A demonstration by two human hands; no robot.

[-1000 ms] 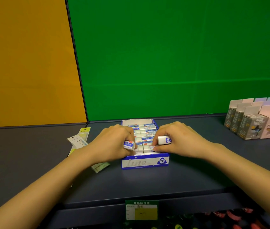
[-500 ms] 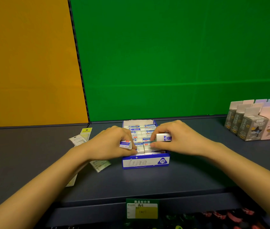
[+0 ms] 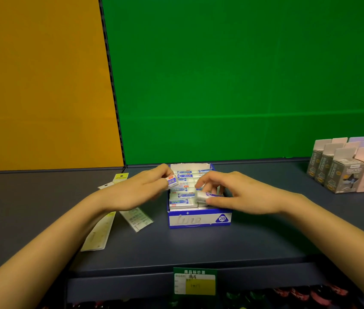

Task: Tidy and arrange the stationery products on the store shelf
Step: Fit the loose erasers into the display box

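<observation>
Two bare forearms are reaching in from the lower corners of the frame and meeting at centre over a dark shelf. The left hand is hovering at the upper left corner of a blue and white eraser box, its thumb and fingers pinching a small wrapped eraser just above the box's left wall. The right hand is lying over the box's right half, fingers curled and grasping a second eraser low over the rows packed inside.

The box is sitting mid-shelf, set back from the front edge, with bare shelf lying open in front and to its right. Flat packets are lying close on its left, partly under the left wrist. Grey and pink cartons with star windows are standing in rows at far right, well apart.

The box front is showing "2B" in a blue triangle beside pale script too faint to read. A green and yellow price label with Chinese print is hanging on the shelf's front lip at bottom centre.
</observation>
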